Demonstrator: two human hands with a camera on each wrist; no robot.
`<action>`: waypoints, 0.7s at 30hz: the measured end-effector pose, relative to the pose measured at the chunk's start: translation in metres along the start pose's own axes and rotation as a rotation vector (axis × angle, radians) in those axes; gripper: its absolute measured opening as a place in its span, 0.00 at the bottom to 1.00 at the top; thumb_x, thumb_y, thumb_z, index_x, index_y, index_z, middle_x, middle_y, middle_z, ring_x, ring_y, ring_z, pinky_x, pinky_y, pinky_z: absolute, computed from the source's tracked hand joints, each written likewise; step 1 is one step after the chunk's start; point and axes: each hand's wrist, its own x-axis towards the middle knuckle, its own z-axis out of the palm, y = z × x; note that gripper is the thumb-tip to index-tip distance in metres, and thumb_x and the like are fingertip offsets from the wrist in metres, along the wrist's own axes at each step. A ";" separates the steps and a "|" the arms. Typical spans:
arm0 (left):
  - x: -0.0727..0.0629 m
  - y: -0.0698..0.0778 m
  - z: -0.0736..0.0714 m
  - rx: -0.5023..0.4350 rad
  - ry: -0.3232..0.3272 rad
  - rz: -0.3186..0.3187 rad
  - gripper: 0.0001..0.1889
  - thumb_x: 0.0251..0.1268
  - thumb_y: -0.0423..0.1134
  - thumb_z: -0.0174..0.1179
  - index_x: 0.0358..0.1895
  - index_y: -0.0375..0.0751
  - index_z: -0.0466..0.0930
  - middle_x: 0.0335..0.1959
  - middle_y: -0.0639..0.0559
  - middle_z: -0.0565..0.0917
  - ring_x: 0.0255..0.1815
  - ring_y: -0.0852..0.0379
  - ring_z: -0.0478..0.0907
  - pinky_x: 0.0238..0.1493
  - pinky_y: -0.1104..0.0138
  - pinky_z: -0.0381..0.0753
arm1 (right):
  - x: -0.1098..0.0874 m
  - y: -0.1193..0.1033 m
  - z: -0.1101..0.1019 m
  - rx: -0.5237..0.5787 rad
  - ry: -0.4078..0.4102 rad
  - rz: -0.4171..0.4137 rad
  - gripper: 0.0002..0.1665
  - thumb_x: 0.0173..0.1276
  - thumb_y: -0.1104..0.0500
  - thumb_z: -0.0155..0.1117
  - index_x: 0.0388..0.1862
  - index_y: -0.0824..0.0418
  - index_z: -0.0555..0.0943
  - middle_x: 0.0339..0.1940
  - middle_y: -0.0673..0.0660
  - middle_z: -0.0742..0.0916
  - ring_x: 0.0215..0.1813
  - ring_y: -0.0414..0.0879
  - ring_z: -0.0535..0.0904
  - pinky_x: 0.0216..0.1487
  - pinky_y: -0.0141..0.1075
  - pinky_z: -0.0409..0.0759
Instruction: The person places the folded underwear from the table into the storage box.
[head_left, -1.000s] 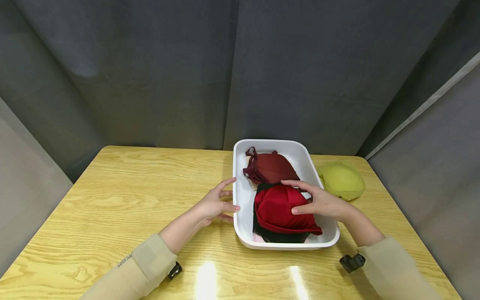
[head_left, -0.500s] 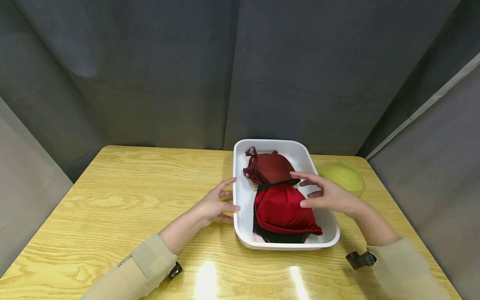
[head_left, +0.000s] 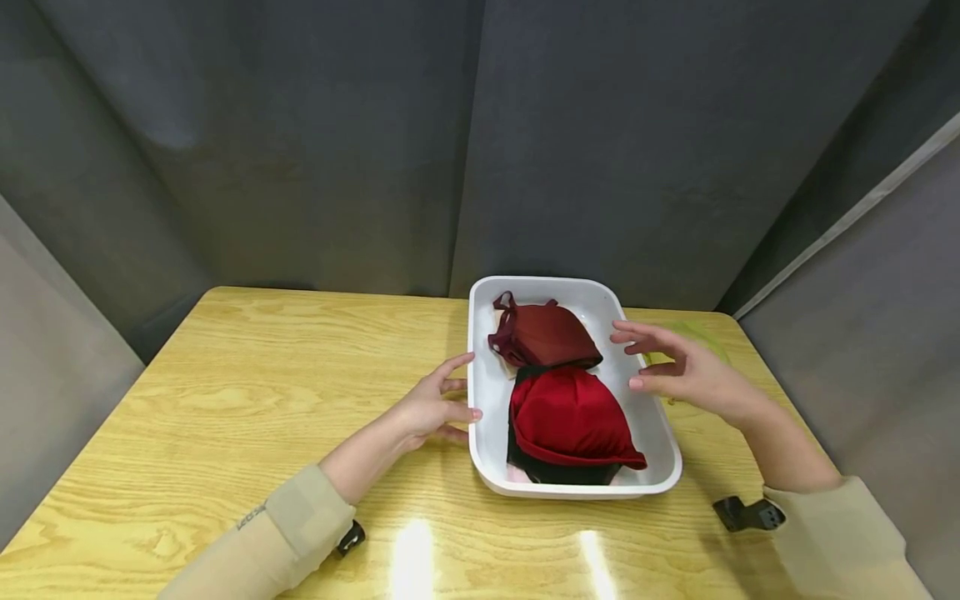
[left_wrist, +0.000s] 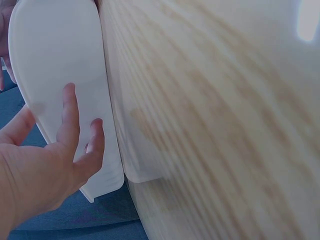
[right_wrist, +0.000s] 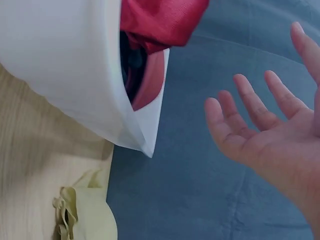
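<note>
A white plastic bin (head_left: 577,491) stands right of centre on the table. Inside, at the near end, a bright red satin bra (head_left: 572,417) lies on top of a black garment (head_left: 558,473). Behind it is a maroon bra (head_left: 557,335) with its straps bunched to the left. My left hand (head_left: 429,412) rests spread at the bin's left wall, the thumb at the rim. Palm inward, my right hand (head_left: 690,373) hovers over the bin's right rim, holding nothing. A yellow-green bra (right_wrist: 92,215) lies on the table beside the bin, largely hidden by that hand in the head view.
The wooden table (head_left: 300,392) extends to the left of the bin. Dark grey curtains (head_left: 337,150) hang behind it, with a lighter grey panel (head_left: 900,317) along the right side.
My right hand has risen off the red bra and moved right and away, to above the right rim, now covering most of the yellow-green bra. The left hand has stayed put.
</note>
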 end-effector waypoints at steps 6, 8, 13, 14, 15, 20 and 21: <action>-0.001 0.000 0.001 0.003 0.000 -0.002 0.45 0.55 0.20 0.60 0.72 0.61 0.54 0.67 0.34 0.61 0.42 0.48 0.79 0.34 0.53 0.84 | -0.008 -0.005 -0.010 0.035 0.058 -0.020 0.37 0.63 0.67 0.63 0.71 0.55 0.64 0.61 0.50 0.75 0.57 0.42 0.72 0.44 0.33 0.81; -0.001 0.000 0.001 0.004 -0.002 -0.001 0.45 0.55 0.20 0.60 0.72 0.60 0.54 0.67 0.33 0.61 0.42 0.48 0.79 0.34 0.53 0.84 | -0.011 -0.006 -0.014 0.014 0.090 -0.033 0.37 0.63 0.68 0.63 0.70 0.56 0.64 0.61 0.50 0.76 0.57 0.41 0.73 0.45 0.31 0.81; -0.001 0.001 0.002 0.006 -0.002 -0.004 0.45 0.55 0.21 0.60 0.72 0.60 0.54 0.67 0.33 0.61 0.41 0.49 0.79 0.33 0.54 0.84 | -0.016 -0.006 -0.021 -0.029 0.180 -0.041 0.35 0.63 0.68 0.62 0.69 0.57 0.66 0.60 0.49 0.77 0.57 0.39 0.73 0.47 0.25 0.78; -0.001 0.001 0.002 0.005 -0.002 -0.004 0.45 0.55 0.20 0.60 0.72 0.60 0.54 0.67 0.33 0.60 0.41 0.49 0.79 0.33 0.54 0.84 | -0.017 -0.006 -0.021 -0.037 0.201 -0.043 0.35 0.63 0.68 0.63 0.69 0.57 0.66 0.60 0.49 0.77 0.57 0.39 0.73 0.47 0.24 0.78; -0.001 0.001 0.003 0.005 -0.002 -0.004 0.45 0.55 0.20 0.60 0.72 0.60 0.54 0.67 0.33 0.60 0.41 0.49 0.79 0.33 0.54 0.84 | -0.018 -0.005 -0.022 -0.046 0.222 -0.044 0.34 0.63 0.68 0.63 0.69 0.57 0.66 0.60 0.49 0.77 0.57 0.38 0.73 0.48 0.23 0.77; -0.002 0.002 0.003 0.001 -0.003 -0.002 0.45 0.55 0.20 0.60 0.72 0.60 0.54 0.67 0.33 0.60 0.41 0.49 0.79 0.34 0.53 0.84 | -0.020 0.002 -0.023 -0.075 0.325 -0.022 0.35 0.64 0.66 0.63 0.69 0.55 0.66 0.59 0.53 0.77 0.56 0.35 0.74 0.49 0.19 0.74; -0.002 0.002 0.003 -0.001 -0.004 -0.002 0.45 0.55 0.20 0.60 0.72 0.60 0.54 0.67 0.33 0.60 0.41 0.49 0.79 0.34 0.53 0.84 | -0.020 0.004 -0.024 -0.081 0.342 -0.012 0.35 0.64 0.65 0.63 0.69 0.54 0.66 0.59 0.53 0.77 0.56 0.34 0.73 0.49 0.18 0.74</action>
